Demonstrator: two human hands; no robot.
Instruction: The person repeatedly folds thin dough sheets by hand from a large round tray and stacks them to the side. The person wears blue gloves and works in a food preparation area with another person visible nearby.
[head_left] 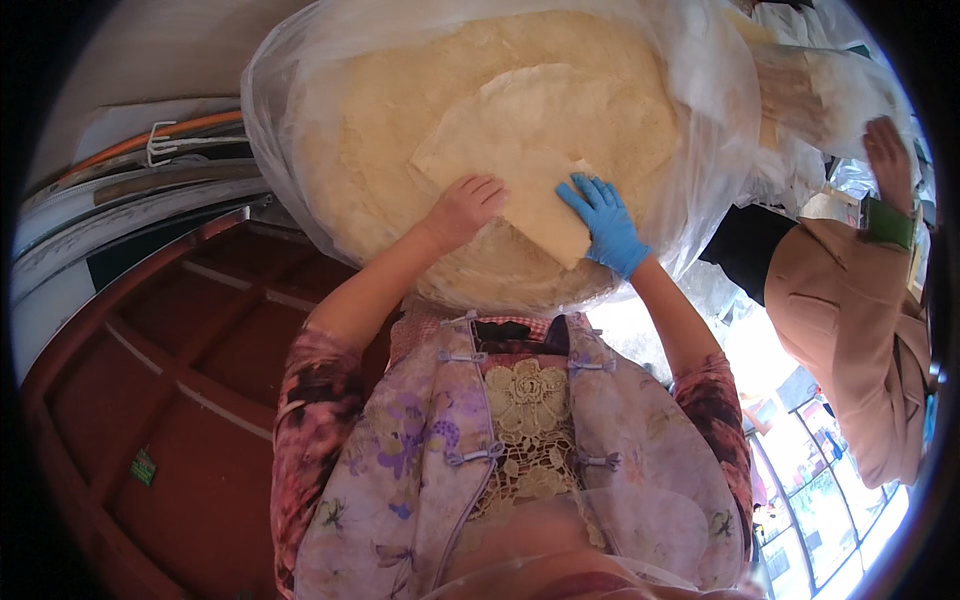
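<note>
A large round pile of thin, pale yellow sheets (370,120), like flatbreads, sits in clear plastic (275,130) across the upper middle. Nearest me, a folded sheet (540,225) lies on top with a ragged edge. My bare left hand (466,208) rests at that sheet's left side, fingers slightly bent and lying on it. My right hand (607,225), in a blue glove, is on the sheet's right edge with fingers spread; whether any fingertips tuck under the edge is unclear.
At the right stands another person in a brown coat (830,330), one hand (885,155) raised beside more plastic-covered goods (800,95). Long boards and poles (120,170) lie at the upper left above a dark red framed panel (200,420). A bright metal grid (820,500) shows at lower right.
</note>
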